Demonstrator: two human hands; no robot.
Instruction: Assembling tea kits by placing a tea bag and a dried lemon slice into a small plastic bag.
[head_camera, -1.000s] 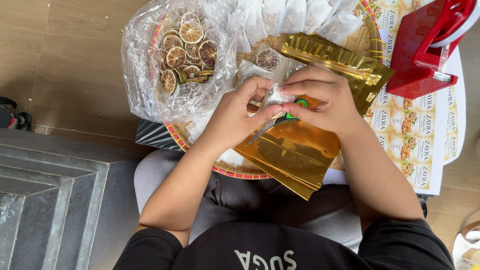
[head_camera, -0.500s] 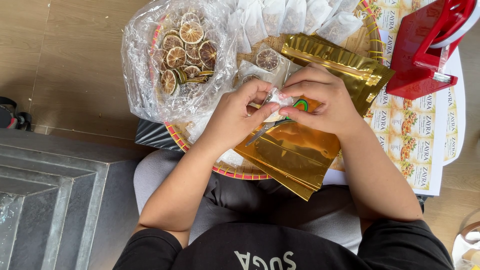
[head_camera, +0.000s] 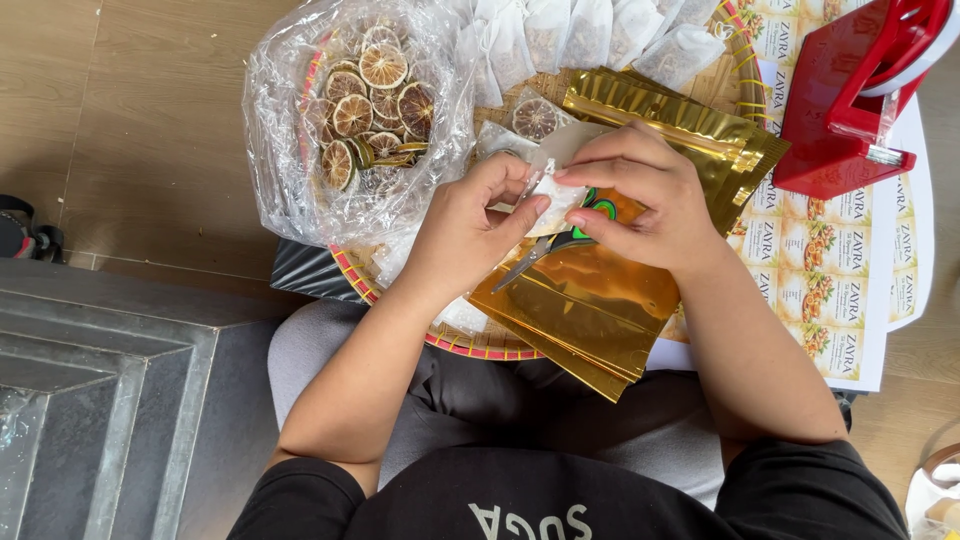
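I see left hand (head_camera: 470, 230) and right hand (head_camera: 635, 195) meeting over woven tray (head_camera: 470, 345), fingers of both pinched narrow on small white sachet (head_camera: 550, 185) held between fingertips

Scissors (head_camera: 560, 235) with green handle lie just under fingers, on stack of gold pouches (head_camera: 590, 300)

Left of fingers: clear bag of dried citrus slices (head_camera: 365, 100)

Beyond fingers: row of white sachets (head_camera: 590, 30)

Right of fingers: red sealer (head_camera: 850, 90) on label sheets (head_camera: 830, 280)

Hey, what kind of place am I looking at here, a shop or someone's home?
Likely a home packing spot on the floor: a woven tray on the lap holds a bag of dried citrus slices, gold pouches and tea sachets, beside label sheets.
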